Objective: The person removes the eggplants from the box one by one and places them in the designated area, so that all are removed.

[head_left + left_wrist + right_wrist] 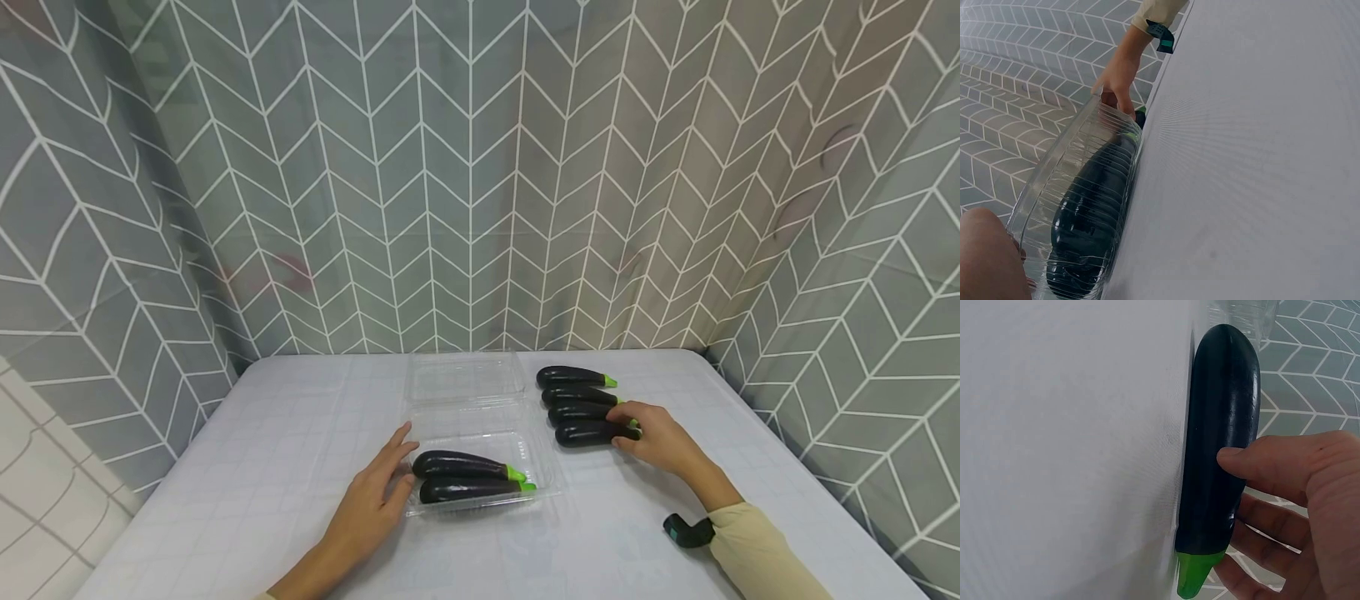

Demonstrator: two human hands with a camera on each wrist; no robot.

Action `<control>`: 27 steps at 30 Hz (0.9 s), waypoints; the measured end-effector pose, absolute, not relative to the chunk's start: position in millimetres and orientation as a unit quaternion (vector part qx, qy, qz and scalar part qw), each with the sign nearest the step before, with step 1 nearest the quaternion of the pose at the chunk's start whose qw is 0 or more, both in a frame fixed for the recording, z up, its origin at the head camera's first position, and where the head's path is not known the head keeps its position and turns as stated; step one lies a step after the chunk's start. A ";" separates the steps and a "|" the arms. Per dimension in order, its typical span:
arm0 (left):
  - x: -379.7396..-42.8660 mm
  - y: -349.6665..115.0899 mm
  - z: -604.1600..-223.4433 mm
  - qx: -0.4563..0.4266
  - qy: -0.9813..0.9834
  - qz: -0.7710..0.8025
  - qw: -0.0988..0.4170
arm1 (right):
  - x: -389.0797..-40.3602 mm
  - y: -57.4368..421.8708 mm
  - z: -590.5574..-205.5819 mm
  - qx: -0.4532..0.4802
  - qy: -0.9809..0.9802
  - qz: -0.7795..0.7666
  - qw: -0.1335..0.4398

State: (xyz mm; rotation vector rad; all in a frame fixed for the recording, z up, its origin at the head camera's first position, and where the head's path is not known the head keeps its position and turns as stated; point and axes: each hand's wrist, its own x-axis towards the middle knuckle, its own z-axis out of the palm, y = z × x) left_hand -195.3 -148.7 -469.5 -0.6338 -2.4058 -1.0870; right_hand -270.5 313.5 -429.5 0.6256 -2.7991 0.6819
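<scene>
Two glossy dark eggplants (461, 465) with green stems lie side by side in a clear plastic container (543, 471), its lid (467, 377) folded back. At the container's left end is my left hand (369, 502), its fingers extended and touching the rim. My right hand (660, 437) grips the nearest eggplant (585, 433) of a group on the right, by its stem half. In the right wrist view the thumb presses on this eggplant (1219, 425), and the other fingers lie along its far side. The left wrist view shows the eggplants (1094, 212) through the container's ribbed wall.
Three more eggplants (573, 377) lie in a column behind the gripped one, stems pointing right. Everything stands on a white-covered table (300, 417). Grey curtains (465, 183) with a white chevron pattern hang behind it and at both sides. A dark strap (686, 531) sits at my right wrist.
</scene>
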 end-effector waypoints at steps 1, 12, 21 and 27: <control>-195.2 -148.7 -469.6 -0.228 -0.866 -0.392 0.211 | -270.4 313.4 -429.5 0.215 -0.944 0.230 0.098; -194.9 -148.6 -470.1 -0.228 -0.866 -0.391 0.214 | -268.2 311.1 -428.5 0.227 -0.941 0.228 0.106; -195.1 -148.8 -469.3 -0.226 -0.867 -0.392 0.209 | -266.9 310.5 -426.9 0.242 -0.937 0.230 0.099; -195.2 -148.7 -470.1 -0.227 -0.866 -0.393 0.211 | -267.2 311.0 -427.3 0.254 -0.935 0.225 0.106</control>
